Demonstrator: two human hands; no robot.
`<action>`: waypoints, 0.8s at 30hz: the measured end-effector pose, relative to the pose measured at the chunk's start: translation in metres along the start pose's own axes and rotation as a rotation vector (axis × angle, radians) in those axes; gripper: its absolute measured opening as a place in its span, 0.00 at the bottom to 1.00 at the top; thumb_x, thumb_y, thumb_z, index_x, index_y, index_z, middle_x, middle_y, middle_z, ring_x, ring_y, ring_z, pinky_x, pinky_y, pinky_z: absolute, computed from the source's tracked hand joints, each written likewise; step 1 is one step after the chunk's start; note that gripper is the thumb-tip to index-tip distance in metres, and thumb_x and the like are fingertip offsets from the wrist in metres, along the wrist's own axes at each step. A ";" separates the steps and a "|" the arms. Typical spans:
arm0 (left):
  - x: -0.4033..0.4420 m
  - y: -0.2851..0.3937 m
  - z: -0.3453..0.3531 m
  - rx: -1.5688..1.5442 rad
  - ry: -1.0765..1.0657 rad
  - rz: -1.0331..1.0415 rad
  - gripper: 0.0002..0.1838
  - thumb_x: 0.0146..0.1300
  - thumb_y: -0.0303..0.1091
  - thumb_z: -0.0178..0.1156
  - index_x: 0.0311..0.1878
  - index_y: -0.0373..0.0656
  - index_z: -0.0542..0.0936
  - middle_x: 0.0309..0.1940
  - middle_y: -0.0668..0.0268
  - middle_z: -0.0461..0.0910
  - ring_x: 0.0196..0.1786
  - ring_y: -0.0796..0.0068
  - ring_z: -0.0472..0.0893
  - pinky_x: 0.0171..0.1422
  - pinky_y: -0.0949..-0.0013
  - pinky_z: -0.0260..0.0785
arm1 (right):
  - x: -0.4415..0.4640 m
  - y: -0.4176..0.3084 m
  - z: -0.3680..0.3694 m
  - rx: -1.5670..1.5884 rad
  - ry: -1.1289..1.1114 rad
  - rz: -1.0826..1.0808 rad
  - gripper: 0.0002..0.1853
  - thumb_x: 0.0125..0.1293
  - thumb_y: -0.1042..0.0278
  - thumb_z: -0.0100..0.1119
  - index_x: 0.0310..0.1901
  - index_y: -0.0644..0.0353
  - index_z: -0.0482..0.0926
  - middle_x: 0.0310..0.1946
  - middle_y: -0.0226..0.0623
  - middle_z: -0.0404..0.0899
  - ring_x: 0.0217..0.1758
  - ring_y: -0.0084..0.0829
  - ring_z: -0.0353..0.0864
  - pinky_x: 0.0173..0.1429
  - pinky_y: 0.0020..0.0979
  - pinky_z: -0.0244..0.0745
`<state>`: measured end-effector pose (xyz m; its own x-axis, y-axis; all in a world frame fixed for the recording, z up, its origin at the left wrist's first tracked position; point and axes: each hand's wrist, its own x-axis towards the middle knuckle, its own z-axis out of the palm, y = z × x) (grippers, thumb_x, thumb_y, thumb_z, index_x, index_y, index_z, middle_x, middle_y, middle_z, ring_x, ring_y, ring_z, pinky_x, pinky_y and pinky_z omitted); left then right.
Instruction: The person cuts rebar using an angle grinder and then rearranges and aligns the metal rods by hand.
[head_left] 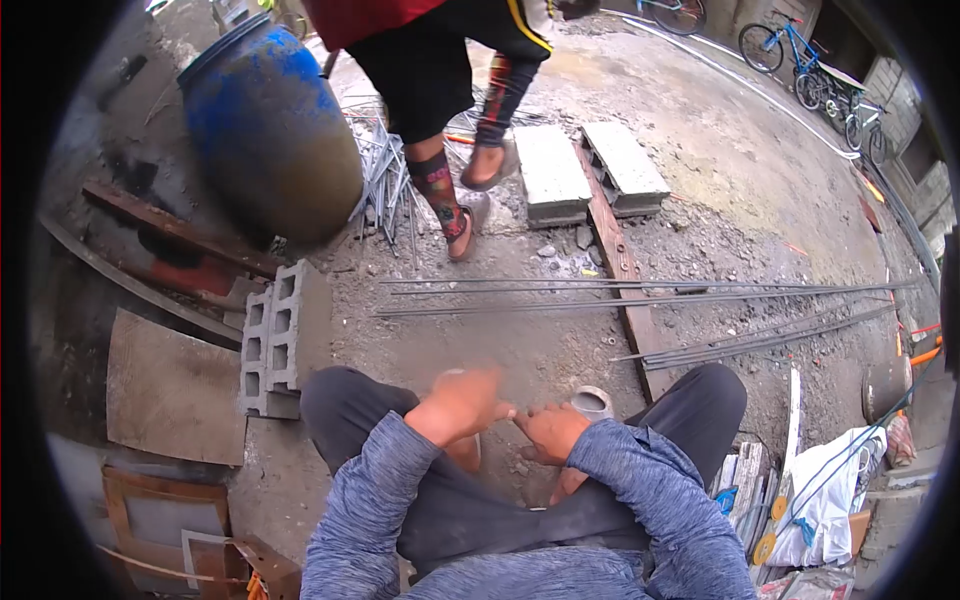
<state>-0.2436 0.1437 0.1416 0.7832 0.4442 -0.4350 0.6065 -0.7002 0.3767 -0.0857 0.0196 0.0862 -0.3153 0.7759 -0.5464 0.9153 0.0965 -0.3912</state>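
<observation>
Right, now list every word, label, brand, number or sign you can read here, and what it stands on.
No text can be read for certain.
Patterned sock on the other person: reddish marks, possibly lettering, too blurred to read.
Blue barrel: no lettering visible.
Grey round object by the right hand: none visible.
Bicycle at the back: any brand is too small to read.
</observation>
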 end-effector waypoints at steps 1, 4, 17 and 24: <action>-0.002 0.000 0.000 0.028 -0.004 0.010 0.32 0.66 0.55 0.63 0.60 0.36 0.73 0.47 0.44 0.82 0.53 0.41 0.81 0.54 0.44 0.74 | 0.001 0.000 -0.001 0.006 -0.002 -0.004 0.33 0.64 0.48 0.65 0.66 0.58 0.72 0.58 0.49 0.79 0.63 0.51 0.77 0.65 0.52 0.71; -0.007 -0.005 0.006 -0.003 0.037 0.029 0.32 0.66 0.55 0.63 0.59 0.37 0.73 0.47 0.43 0.82 0.53 0.41 0.81 0.53 0.43 0.74 | 0.002 0.002 -0.001 0.014 -0.008 -0.014 0.33 0.64 0.48 0.64 0.66 0.57 0.72 0.58 0.49 0.79 0.64 0.51 0.77 0.65 0.52 0.71; -0.026 -0.018 0.009 0.018 0.038 -0.006 0.33 0.66 0.55 0.62 0.63 0.38 0.72 0.55 0.46 0.80 0.59 0.44 0.79 0.55 0.40 0.74 | 0.001 -0.006 -0.009 -0.019 -0.025 -0.048 0.32 0.65 0.43 0.64 0.62 0.57 0.73 0.55 0.49 0.81 0.60 0.53 0.80 0.62 0.53 0.73; -0.027 -0.024 0.016 -0.012 0.066 0.013 0.34 0.66 0.54 0.62 0.65 0.37 0.71 0.57 0.47 0.79 0.60 0.44 0.80 0.55 0.41 0.75 | -0.001 -0.003 -0.011 -0.022 0.004 -0.117 0.33 0.68 0.40 0.60 0.61 0.60 0.70 0.52 0.52 0.81 0.58 0.55 0.81 0.58 0.55 0.76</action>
<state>-0.2818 0.1394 0.1312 0.7982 0.4712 -0.3753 0.5973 -0.6998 0.3917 -0.0857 0.0254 0.0956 -0.4190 0.7611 -0.4952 0.8778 0.2001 -0.4352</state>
